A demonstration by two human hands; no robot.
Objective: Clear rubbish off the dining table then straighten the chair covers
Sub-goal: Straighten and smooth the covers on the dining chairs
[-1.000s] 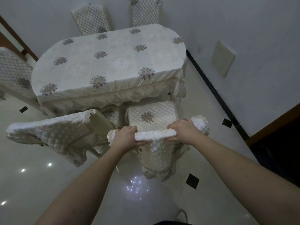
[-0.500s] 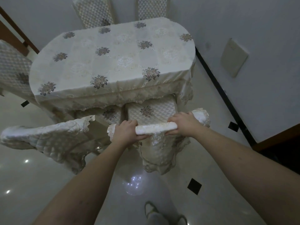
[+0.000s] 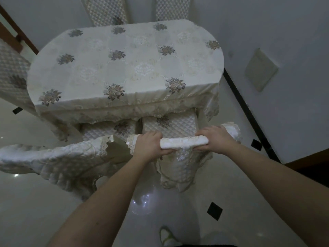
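Left hand [image 3: 148,146] and right hand [image 3: 214,139] both grip the chair cover [image 3: 183,142] top edge between them

the hands [image 3: 181,143] have pushed the chair [image 3: 170,125] further under the table [image 3: 124,107].

Bench [image 3: 124,68] under a cream floral tablecloth, oval top, used as landmark. At its near edge, a covered chair [image 3: 170,125] is tucked in, seat partly under the cloth. Left hand [image 3: 148,146] and right hand [image 3: 214,138] both grip the top rail of that chair's backrest, fingers curled round the white chair cover [image 3: 183,142], which hangs down the back with a lace hem. Beside it, near-left of the bench, a second chair [image 3: 53,161] with a quilted cover. Two more quilted chair backs [image 3: 105,11] at the bench's far side, one [image 3: 10,73] at its left end. Glossy tiled floor [image 3: 53,211] around the bench; a shoe [image 3: 166,236] nearest the camera.
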